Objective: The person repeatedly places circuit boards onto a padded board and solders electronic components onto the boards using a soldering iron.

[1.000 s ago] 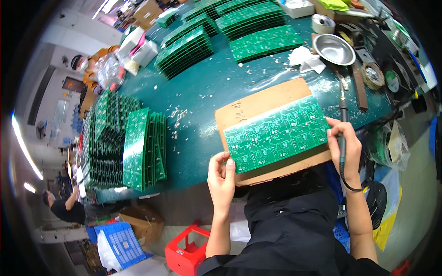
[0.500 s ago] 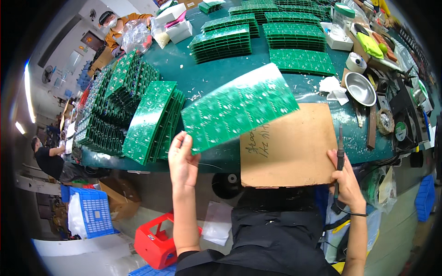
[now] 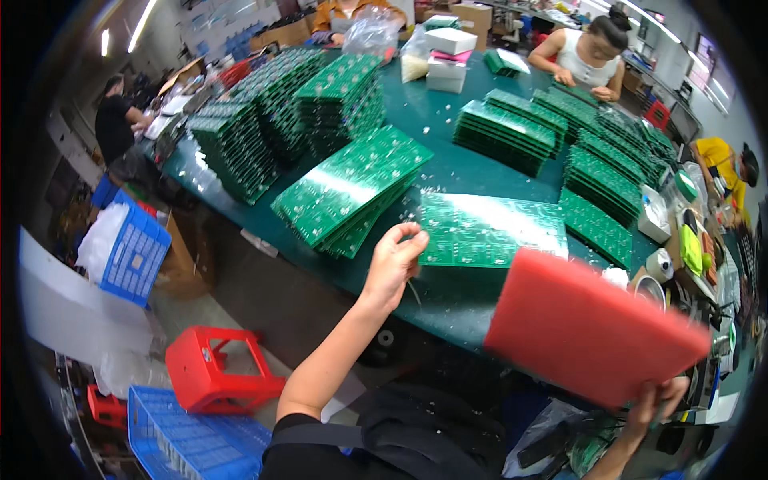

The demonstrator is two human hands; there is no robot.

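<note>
The green board (image 3: 488, 232) that half a second ago was lifted in the left hand (image 3: 394, 262) over the cardboard now lies flat on the bench (image 3: 448, 300), with the left hand at its near left edge, fingers curled loosely and touching or just releasing the edge; a firm grip cannot be confirmed. The brown cardboard sheet seen earlier in front of the person is no longer in view. In its place the right hand (image 3: 658, 400) holds up a red pad (image 3: 592, 328), a flat rectangular slab, gripped by its lower right corner with the fingers closed on it; the pad is tilted and raised clear of the bench, overlapping the near right corner of the board in the view. The view has also swung to the left, which suggests the board has been set aside toward the stacks; this is a judgement. The bench is dark green, sprinkled with pale specks. Just left of the board lies a fanned stack (image 3: 352, 188) of similar boards, with taller stacks beyond and further rows to the right. Other people work at the far and left sides. On the floor stand a red stool (image 3: 212, 372) and blue crates (image 3: 132, 248).
</note>
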